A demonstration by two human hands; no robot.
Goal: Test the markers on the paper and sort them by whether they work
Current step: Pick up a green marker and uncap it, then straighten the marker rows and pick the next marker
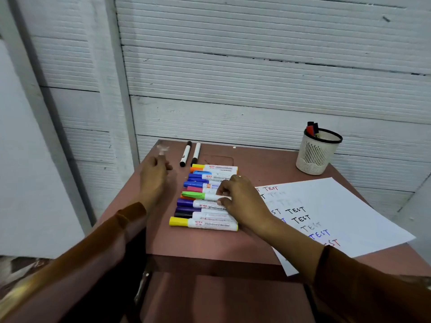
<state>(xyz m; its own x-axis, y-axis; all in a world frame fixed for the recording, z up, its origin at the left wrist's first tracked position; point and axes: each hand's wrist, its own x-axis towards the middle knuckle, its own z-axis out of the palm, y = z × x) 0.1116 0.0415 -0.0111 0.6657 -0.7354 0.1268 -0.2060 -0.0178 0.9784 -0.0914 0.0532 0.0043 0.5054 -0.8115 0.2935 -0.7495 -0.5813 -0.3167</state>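
Observation:
Several capped whiteboard markers (210, 201) lie side by side in a row on the brown table (210, 243). My right hand (240, 203) reaches into the row and pinches the white barrel of the green-capped marker (193, 195). My left hand (155, 176) hovers left of the row with fingers loosely curled; a blurred pale thing sits at its fingertips and I cannot tell what it is. A white paper (338, 210) covered with the word TEST in black, red and blue lies at the right. Two slim black-capped markers (190, 153) lie apart at the back.
A white mesh pen cup (316, 152) with a black rim holds a red and a dark marker at the back right. A corrugated white wall stands directly behind the table. The table's front edge drops off near my forearms.

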